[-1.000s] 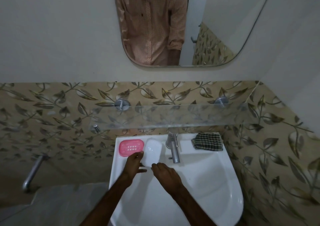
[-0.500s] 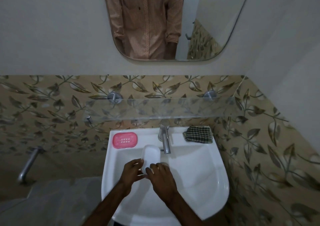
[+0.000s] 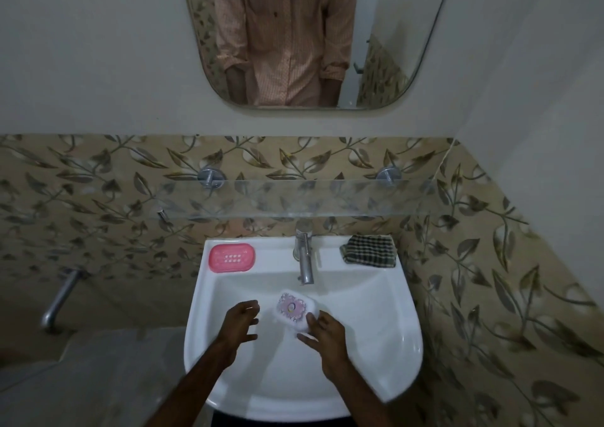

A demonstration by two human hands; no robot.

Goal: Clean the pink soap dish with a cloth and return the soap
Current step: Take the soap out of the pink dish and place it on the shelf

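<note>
Over the basin (image 3: 376, 338), right hand (image 3: 327, 332) fingers (image 3: 310, 320) grip one white soap (image 3: 294, 309) with a patterned top; left hand (image 3: 240, 320) just beside, fingers spread, empty. One pink dish (image 3: 232, 258) sits empty on the rim's left, one tap (image 3: 304, 256) mid, one checked cloth (image 3: 369, 250) right
</note>
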